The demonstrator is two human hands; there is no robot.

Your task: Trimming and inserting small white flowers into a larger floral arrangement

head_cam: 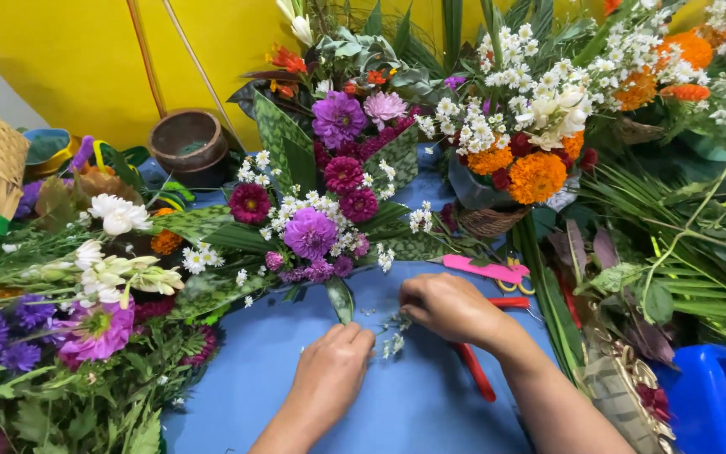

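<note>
My left hand [334,370] rests on the blue table surface [413,403], fingers curled around the stem end of a small sprig of tiny white flowers [393,336]. My right hand [447,307] pinches the other part of the same sprig from the right. Just beyond both hands lies a bouquet of purple and magenta flowers [313,231] with white blooms and patterned green leaves, its stem end pointing toward my left hand.
Red-handled cutters [474,370] lie under my right wrist; pink and yellow scissors [497,273] sit behind them. Orange and white arrangements in baskets [514,168] stand at the back, palm fronds [682,252] right, loose flowers [86,311] left, a clay pot [188,143] behind.
</note>
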